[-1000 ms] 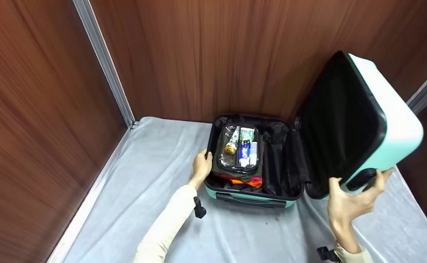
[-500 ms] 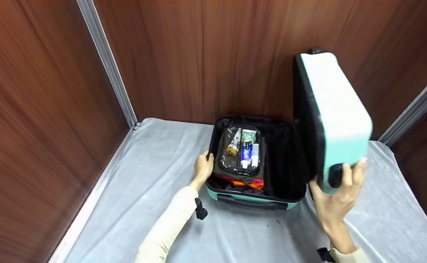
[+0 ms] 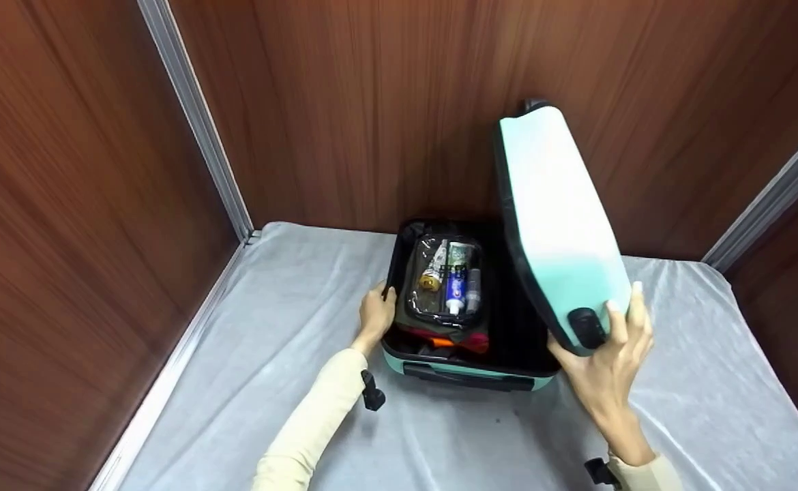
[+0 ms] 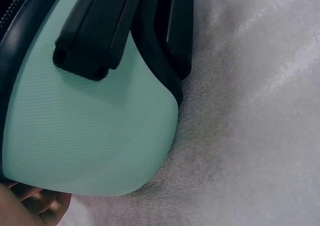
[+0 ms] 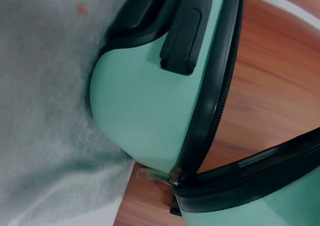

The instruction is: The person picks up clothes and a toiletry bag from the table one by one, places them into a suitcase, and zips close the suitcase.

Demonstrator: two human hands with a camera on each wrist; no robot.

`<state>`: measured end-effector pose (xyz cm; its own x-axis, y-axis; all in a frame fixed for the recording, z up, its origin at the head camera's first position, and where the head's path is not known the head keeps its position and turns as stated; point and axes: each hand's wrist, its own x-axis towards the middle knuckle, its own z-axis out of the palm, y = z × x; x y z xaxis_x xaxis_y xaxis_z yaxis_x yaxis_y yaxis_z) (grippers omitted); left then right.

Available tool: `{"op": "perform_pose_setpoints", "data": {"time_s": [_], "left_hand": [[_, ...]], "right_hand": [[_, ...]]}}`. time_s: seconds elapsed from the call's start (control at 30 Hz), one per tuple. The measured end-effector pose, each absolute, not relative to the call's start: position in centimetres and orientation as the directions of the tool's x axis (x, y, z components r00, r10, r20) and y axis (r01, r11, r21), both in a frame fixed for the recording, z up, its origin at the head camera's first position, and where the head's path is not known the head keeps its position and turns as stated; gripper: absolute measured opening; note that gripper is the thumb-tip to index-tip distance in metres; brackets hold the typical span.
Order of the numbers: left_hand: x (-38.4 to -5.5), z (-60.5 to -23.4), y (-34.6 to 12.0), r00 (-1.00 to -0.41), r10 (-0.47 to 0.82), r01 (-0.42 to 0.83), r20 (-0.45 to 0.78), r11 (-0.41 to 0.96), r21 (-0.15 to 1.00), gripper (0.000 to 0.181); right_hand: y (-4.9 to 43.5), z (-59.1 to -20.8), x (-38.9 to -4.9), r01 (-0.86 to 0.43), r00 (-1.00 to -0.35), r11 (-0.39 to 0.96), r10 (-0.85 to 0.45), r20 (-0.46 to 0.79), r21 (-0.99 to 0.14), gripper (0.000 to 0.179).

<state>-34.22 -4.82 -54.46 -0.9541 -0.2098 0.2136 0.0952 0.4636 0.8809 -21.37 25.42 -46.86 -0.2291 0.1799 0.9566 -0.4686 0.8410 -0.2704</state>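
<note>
Your left hand (image 3: 376, 314) grips the near-side rim of the suitcase (image 3: 392, 360), which sits between your two hands. Your right hand (image 3: 610, 361) holds the lid (image 3: 563, 225) by its lower corner, thumb at the dark edge and fingers on the outer shell beside a black fitting (image 3: 586, 327). Just inside from your left hand lies a clear pouch (image 3: 430, 300) holding a gold-capped tube (image 3: 433, 269), a blue tube (image 3: 455, 286) and other small items. It rests on folded clothes (image 3: 473, 341), red and orange showing at their front. The lid stands tilted over the right part of the base, leaving a gap between their zippered edges. A grey sheet (image 3: 269, 307) spreads outward past both hands; beyond them, a wooden wall (image 3: 344, 123) rises behind the suitcase.
</note>
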Motion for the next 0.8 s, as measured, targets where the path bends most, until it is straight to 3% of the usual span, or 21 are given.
{"op": "perform_pose_setpoints", "data": {"time_s": [0.3, 0.8], "left_hand": [[-34.5, -54.7, -5.4, -0.960, -0.207, 0.070, 0.187, 0.472, 0.879, 0.029], [-34.7, -54.7, -5.3, -0.965, -0.192, 0.075, 0.180, 0.453, 0.889, 0.030]], "right_hand": [[24.6, -48.9, -22.8, -0.477, -0.244, 0.840, 0.157, 0.957, -0.259, 0.081], [22.3, -50.0, -23.9, -0.550, -0.251, 0.821, 0.011, 0.968, -0.152, 0.109]]}}
